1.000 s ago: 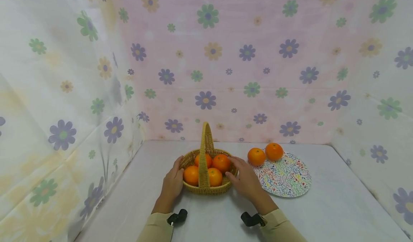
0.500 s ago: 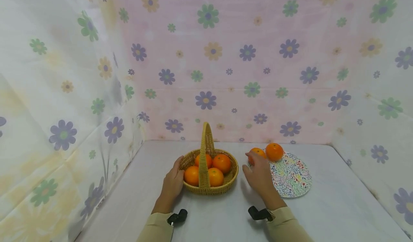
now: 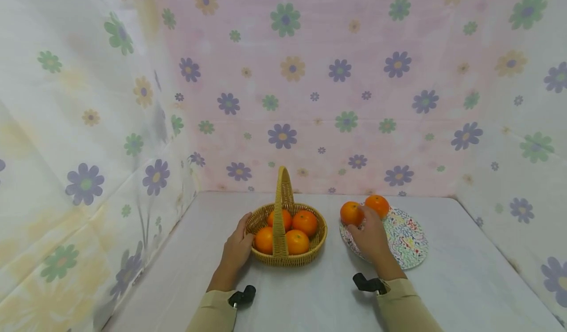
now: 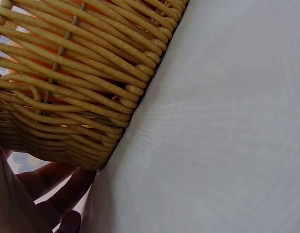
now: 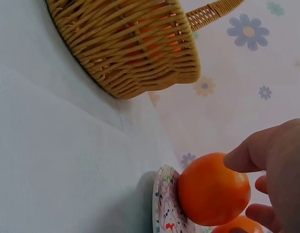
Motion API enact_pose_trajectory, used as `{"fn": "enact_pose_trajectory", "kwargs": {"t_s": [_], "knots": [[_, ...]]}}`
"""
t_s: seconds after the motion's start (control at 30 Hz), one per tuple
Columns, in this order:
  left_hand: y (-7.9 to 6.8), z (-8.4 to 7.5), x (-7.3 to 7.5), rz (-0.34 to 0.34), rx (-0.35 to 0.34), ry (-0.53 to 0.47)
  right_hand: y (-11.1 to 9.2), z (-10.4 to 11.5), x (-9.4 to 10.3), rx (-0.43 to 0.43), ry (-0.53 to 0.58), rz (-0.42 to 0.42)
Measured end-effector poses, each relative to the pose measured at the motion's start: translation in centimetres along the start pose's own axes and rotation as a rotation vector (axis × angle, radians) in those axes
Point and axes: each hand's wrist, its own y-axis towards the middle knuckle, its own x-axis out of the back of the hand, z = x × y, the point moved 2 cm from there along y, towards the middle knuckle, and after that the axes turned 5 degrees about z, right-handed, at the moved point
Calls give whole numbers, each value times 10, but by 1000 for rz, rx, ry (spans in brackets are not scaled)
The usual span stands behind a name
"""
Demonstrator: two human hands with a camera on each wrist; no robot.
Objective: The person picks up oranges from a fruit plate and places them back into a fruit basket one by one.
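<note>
In the head view, a yellow wicker basket (image 3: 290, 260) with a tall arched handle stands in the middle of the table, with several oranges (image 3: 304, 223) inside. My left hand (image 3: 236, 251) holds its left side, thumb at the rim; in the left wrist view the fingers (image 4: 67, 194) lie against the outside of the basket. My right hand (image 3: 372, 236) is over a speckled round plate (image 3: 407, 243), beside the nearer of two oranges at its far left edge. In the right wrist view the thumb overlaps this orange (image 5: 213, 191), and the other fingers look apart from it.
The second orange on the plate (image 3: 377, 206) sits right behind the first. A white cloth covers the table (image 3: 301, 297). Flower-printed curtains (image 3: 310, 86) stand behind and at both sides. Each wrist carries a black camera mount (image 3: 367, 284).
My right hand has left the basket's right rim and moved right to the orange on the plate. The left hand and the basket have stayed in place.
</note>
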Motion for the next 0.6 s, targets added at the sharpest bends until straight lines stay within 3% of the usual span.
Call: {"fn": "enact_pose_trajectory", "kwargs": {"t_s": [0.6], "knots": [[0,1,-1,-2,0,-9,4,-8,-1,-40,67,-15]]}}
